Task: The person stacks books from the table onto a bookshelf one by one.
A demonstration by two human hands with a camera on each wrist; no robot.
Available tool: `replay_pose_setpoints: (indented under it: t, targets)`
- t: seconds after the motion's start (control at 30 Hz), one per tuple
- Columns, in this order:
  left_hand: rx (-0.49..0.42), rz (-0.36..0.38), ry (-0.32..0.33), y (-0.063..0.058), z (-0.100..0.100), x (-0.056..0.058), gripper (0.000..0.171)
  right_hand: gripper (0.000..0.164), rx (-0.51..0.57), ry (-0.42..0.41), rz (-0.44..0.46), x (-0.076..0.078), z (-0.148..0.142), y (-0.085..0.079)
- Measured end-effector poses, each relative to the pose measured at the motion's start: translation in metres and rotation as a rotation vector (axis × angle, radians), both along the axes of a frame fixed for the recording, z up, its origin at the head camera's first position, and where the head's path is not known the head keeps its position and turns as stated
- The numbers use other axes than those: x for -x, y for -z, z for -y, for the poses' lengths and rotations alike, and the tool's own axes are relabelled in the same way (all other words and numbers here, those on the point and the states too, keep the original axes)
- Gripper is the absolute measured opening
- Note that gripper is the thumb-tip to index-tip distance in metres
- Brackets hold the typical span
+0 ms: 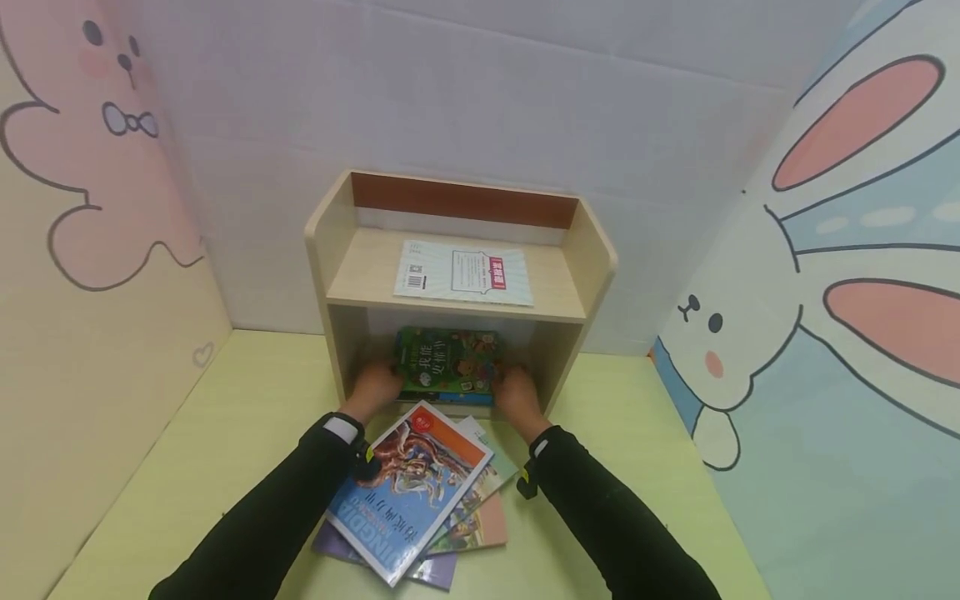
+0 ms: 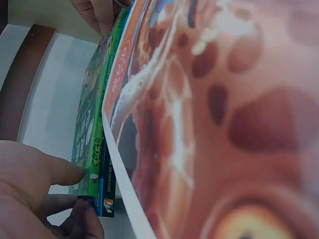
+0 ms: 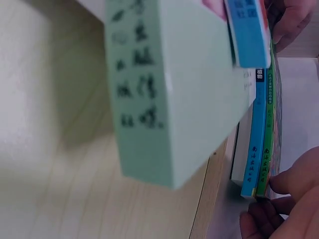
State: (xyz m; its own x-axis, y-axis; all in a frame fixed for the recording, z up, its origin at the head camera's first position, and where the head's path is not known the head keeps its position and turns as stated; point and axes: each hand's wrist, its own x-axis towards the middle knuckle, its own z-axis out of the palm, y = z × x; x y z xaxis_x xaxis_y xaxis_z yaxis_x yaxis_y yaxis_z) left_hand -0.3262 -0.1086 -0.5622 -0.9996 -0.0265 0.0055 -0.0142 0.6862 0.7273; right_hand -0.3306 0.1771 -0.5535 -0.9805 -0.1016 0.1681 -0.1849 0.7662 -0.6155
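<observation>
Both left grip [image 1: 377, 387] and right grip [image 1: 517, 398] pinch the green book [image 1: 448, 360] between them.

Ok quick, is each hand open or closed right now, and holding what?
Left hand: closed, holding the green book at its left end.
Right hand: closed, holding the same book at its right end.

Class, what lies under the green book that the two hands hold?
A blue book shows directly under the green book, its spine visible between the left hand and right hand. Most of its cover is hidden; whether anything lies beneath it is unclear.
</observation>
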Motion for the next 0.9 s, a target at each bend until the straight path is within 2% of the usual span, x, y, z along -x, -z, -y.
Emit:
replay_pose_setpoints:
  t: [0.23,0.47,0.63,0.77,0.9]
  targets:
    - [0.019,-0.023,0.005,-0.001,0.001,0.0,0.042,0.036,-0.041,0.008,-0.002,0.003,0.001,0.001]
    - [0.007,0.012,0.022,0.001,0.005,0.001,0.051,0.037,-0.084,0.022,0.013,0.005,0.001,0.006]
    - [0.024,0.006,0.024,0.002,0.009,-0.002,0.051,0.034,-0.048,0.026,-0.011,0.001,-0.002,0.005]
    - [0.02,0.0,0.038,-0.004,0.015,-0.016,0.057,0.03,-0.05,0.021,-0.048,-0.011,-0.005,-0.003]
    - [-0.041,-0.003,0.075,-0.016,0.026,-0.044,0.058,0.021,-0.007,-0.046,-0.063,-0.033,-0.013,-0.016]
